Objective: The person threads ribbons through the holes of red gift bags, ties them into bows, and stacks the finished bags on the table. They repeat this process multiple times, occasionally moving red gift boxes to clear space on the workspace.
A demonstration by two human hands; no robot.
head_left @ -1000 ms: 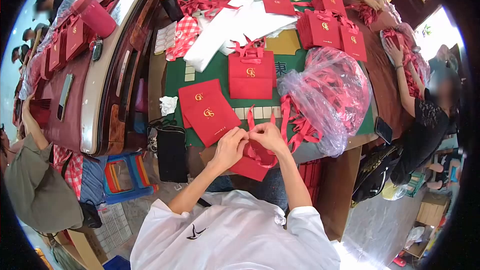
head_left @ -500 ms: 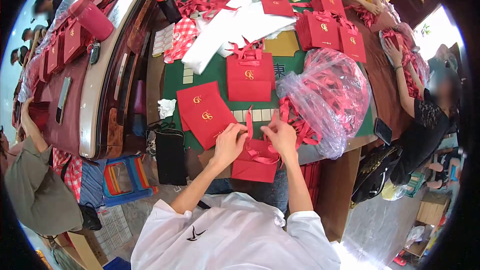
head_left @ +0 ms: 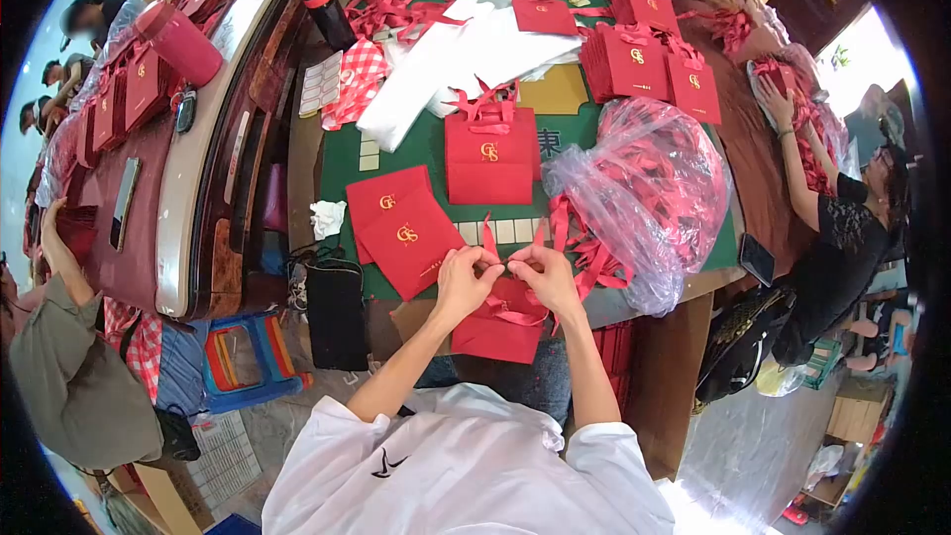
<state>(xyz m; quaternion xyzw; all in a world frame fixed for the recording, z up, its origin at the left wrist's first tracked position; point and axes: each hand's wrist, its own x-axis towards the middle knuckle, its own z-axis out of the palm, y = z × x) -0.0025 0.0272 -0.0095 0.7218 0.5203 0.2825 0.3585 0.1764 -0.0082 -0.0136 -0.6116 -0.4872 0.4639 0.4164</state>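
Note:
A red paper gift bag (head_left: 495, 339) lies at the table's near edge, right in front of my body. Red ribbon (head_left: 488, 236) from it runs up between my hands, its ends sticking out above the fingers. My left hand (head_left: 466, 283) is closed in a pinch on the ribbon. Close against it, my right hand (head_left: 548, 281) pinches the ribbon too, fingertips nearly meeting the left ones. Exactly how the strands cross is hidden by the fingers. Just left of my left hand lie overlapping flat red bags (head_left: 407, 234) with gold lettering.
A standing red bag (head_left: 489, 154) is ahead. Plastic-wrapped red ribbons (head_left: 662, 178) sit to the right. White sheeting (head_left: 436, 74), a black bottle (head_left: 327, 14) and stacked red bags (head_left: 630, 64) are farther back. A black pouch (head_left: 337, 312) hangs at the left edge. Co-workers sit around.
My hands have drawn together over the bag, the right one moving left until the fingertips nearly touch. Both ribbon ends now poke up above my fingers.

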